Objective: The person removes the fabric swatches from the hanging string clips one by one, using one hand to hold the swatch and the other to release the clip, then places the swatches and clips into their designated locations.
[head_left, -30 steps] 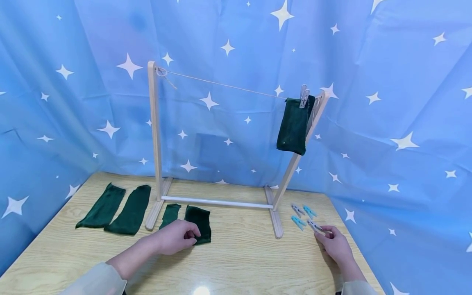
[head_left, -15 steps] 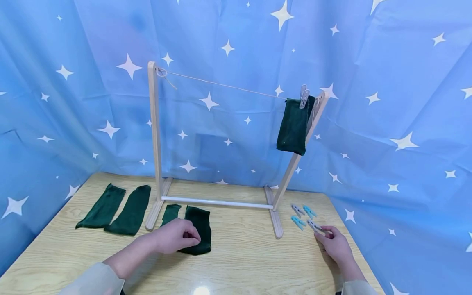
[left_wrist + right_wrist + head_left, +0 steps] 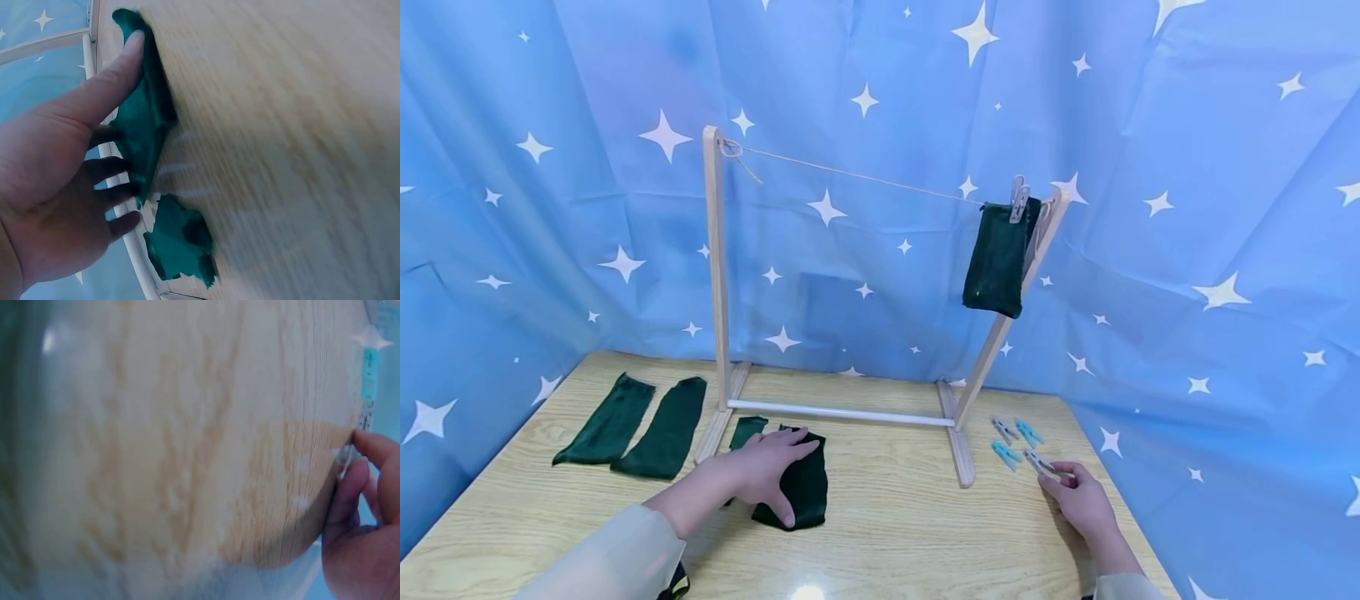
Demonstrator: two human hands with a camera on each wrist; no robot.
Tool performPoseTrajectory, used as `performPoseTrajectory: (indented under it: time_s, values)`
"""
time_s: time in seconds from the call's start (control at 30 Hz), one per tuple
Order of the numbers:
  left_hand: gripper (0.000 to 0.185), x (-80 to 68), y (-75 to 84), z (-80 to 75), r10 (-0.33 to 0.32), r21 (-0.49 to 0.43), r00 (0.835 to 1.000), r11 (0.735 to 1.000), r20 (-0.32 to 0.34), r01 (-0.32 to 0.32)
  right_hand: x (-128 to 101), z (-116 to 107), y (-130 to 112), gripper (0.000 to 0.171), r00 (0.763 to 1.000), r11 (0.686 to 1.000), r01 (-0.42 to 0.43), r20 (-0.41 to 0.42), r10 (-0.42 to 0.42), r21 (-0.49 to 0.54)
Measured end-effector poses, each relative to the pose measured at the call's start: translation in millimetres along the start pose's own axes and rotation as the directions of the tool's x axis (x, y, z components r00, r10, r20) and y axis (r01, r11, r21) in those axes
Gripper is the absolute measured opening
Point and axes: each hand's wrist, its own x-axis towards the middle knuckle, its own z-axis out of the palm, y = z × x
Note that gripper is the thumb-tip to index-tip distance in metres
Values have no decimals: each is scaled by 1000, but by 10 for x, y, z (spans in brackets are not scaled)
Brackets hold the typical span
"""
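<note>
Blue star-printed curtains [image 3: 1187, 167] backed a pale wooden table [image 3: 887, 533]. At lower centre, the left hand [image 3: 767, 471] lay with straight, spread fingers on a dark green cloth sock [image 3: 801, 492]. At lower right, the right hand [image 3: 1082, 500] pinched a pale plastic clothespin [image 3: 1040, 463].

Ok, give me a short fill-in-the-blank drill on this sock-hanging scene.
1. The left hand lies spread on a dark ___ sock.
2. The right hand pinches a ___.
3. The sock on the string hangs at the rack's ___ end.

Missing words: green; clothespin; right
</note>
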Motion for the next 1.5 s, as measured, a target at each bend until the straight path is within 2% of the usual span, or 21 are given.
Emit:
performPoseTrajectory:
  time_s: [0.17,0.3,0.4,0.63,0.97,1.07,1.17,1.27,1.37,1.43,1.5]
  values:
    - [124,84,-75,11,-16,44,999,999,37,14,0,-3,-15,60,1000,1000,5,-12,-5,-5]
    - [122,41,72,-72,-65,50,997,997,50,62,-6,-4,-24,58,1000,1000,9,-15,-9,-7]
    - [119,16,136,-118,-71,64,996,996,63,67,-12,-4,-31,59,1000,1000,8,-9,-8,-3]
    - [116,-51,212,-101,-83,48,996,996,15,82,-12,-9,-30,62,1000,1000,0,6,0,3]
    - [118,-33,176,-103,-90,48,996,995,16,89,-12,-2,-13,60,1000,1000,1,-1,-1,0]
    - [112,-39,180,-113,-69,-3,998,998,-12,69,-1,-17,-5,66,1000,1000,8,11,-8,7]
    - [95,-39,182,-125,-8,-68,996,998,-92,2,0,-49,6,74,999,999,-1,34,0,35]
    - [72,-31,192,-141,81,-120,972,987,-218,-109,-13,-91,9,78,999,994,-17,51,12,111]
    - [52,-35,236,-183,146,-135,927,970,-346,-203,-37,-156,-40,73,999,985,-14,41,7,169]
    - [43,-54,289,-234,168,-146,901,959,-400,-243,-58,-222,-107,69,1000,985,10,21,-14,174]
    - [38,-73,355,-296,184,-154,883,949,-433,-273,-93,-302,-214,67,999,986,47,-10,-46,160]
